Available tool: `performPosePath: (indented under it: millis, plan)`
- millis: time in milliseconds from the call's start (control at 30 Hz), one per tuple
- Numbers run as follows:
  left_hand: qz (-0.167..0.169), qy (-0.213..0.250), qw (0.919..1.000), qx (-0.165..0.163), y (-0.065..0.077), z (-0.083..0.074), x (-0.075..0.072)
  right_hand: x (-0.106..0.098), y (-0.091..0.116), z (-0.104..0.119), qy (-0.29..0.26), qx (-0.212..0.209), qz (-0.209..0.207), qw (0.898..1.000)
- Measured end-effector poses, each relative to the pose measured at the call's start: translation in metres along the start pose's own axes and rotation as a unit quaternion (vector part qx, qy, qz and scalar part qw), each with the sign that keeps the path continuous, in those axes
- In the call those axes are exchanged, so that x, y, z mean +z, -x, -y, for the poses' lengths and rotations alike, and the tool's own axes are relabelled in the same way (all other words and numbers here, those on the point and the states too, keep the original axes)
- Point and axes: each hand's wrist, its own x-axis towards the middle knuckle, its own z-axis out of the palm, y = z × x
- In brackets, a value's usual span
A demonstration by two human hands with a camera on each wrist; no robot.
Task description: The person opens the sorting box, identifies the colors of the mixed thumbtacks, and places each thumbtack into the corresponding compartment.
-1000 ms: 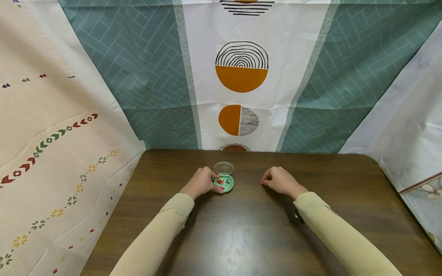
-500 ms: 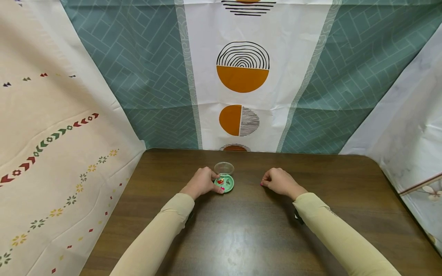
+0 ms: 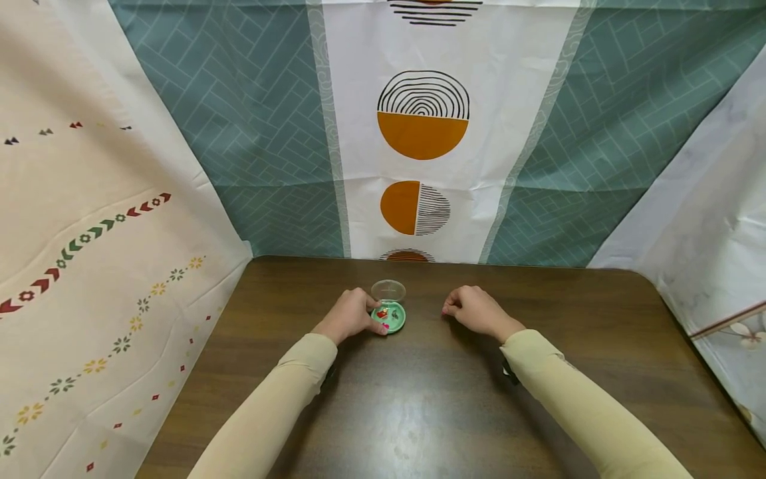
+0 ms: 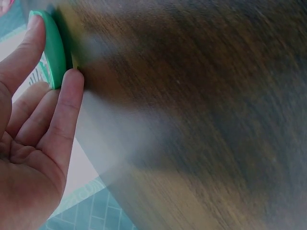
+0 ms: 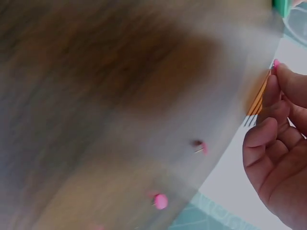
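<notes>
My left hand (image 3: 352, 314) holds the rim of a small round green case (image 3: 396, 326), thumb on the near side and fingers behind. The case lies on the table with its clear hinged lid (image 3: 388, 291) raised at the back. Inside are small red, pink and dark bits, too small to make out fully. To the right, my right hand (image 3: 479, 311) pinches a pink pushpin (image 5: 276, 63) between thumb and index finger, just above the table. In the right wrist view, a pink pushpin (image 5: 160, 201) and another pink pin (image 5: 204, 147) with a metal point lie on the tabletop.
The brown wooden table (image 3: 407, 412) reaches back to a patterned curtain (image 3: 419, 219). A cream cloth (image 3: 120, 279) hangs along the left side and a whitish cloth (image 3: 706, 219) along the right.
My right hand, with the pink pushpin, has moved a little left toward the case. My left hand and the case have stayed in place.
</notes>
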Motion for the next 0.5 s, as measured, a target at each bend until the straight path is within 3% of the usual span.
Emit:
performPosePath:
  millis: [500]
  plan:
    - [0.001, -0.003, 1.0, -0.003, -0.001, -0.002, 0.001, 0.018, -0.022, 0.053, -0.02, -0.066, 0.012, 0.998]
